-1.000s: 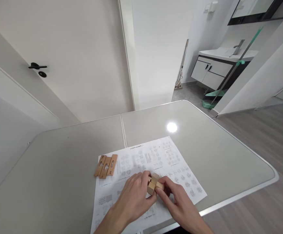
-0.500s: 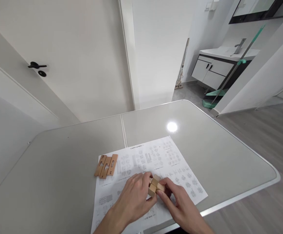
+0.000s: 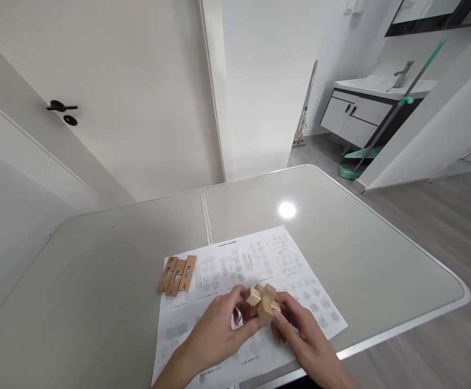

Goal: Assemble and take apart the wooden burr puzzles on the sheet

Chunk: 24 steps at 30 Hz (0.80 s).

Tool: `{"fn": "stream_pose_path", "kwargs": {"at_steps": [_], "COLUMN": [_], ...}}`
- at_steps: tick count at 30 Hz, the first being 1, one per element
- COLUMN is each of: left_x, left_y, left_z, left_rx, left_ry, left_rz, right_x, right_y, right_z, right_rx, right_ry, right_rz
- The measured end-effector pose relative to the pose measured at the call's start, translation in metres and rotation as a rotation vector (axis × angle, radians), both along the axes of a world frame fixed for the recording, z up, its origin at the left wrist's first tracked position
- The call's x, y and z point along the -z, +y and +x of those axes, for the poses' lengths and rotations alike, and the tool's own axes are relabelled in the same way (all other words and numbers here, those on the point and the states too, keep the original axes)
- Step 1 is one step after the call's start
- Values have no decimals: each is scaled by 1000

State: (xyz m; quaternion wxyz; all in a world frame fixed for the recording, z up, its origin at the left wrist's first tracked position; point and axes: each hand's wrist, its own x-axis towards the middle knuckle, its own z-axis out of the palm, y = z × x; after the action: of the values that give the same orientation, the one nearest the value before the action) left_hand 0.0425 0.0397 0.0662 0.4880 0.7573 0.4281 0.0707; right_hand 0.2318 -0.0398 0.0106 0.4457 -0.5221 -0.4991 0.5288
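Note:
Between my two hands, over the lower part of a printed sheet, is a wooden burr puzzle (image 3: 266,303) of interlocking light blocks. My left hand (image 3: 223,327) grips its left side with thumb and fingertips. On the other side, my right hand (image 3: 300,327) pinches it between thumb and forefinger. The puzzle is tilted, with several block ends facing up and outward. The white instruction sheet (image 3: 219,270) shows rows of small diagrams. Flat brown wooden pieces (image 3: 177,275), with slots and numbers, lie side by side on the sheet's upper left corner.
The grey table (image 3: 118,281) has a pale metal edge and a seam (image 3: 207,216) down its middle. A white door (image 3: 118,81) stands beyond it. Farther right are a sink cabinet (image 3: 357,116), a mop (image 3: 305,108) and a green broom with dustpan (image 3: 351,172).
The puzzle has been turned in my hands, so more block ends show. My left fingers have loosened and shifted around it. The flat pieces and sheet stay put.

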Motion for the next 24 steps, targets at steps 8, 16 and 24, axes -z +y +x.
{"fn": "stream_pose_path", "kwargs": {"at_steps": [8, 16, 24], "left_x": [7, 7, 4], "left_y": [-1, -5, -3], "left_z": [-1, 0, -4], "left_rx": [44, 86, 127], "left_ry": [-27, -61, -145], "left_rz": [72, 168, 130], "right_x": [3, 1, 1], "right_y": [-3, -2, -7], "right_z": [-5, -3, -1], "right_rx": [14, 5, -52], "right_ry": [14, -9, -45], "right_rz": [-2, 48, 82]}}
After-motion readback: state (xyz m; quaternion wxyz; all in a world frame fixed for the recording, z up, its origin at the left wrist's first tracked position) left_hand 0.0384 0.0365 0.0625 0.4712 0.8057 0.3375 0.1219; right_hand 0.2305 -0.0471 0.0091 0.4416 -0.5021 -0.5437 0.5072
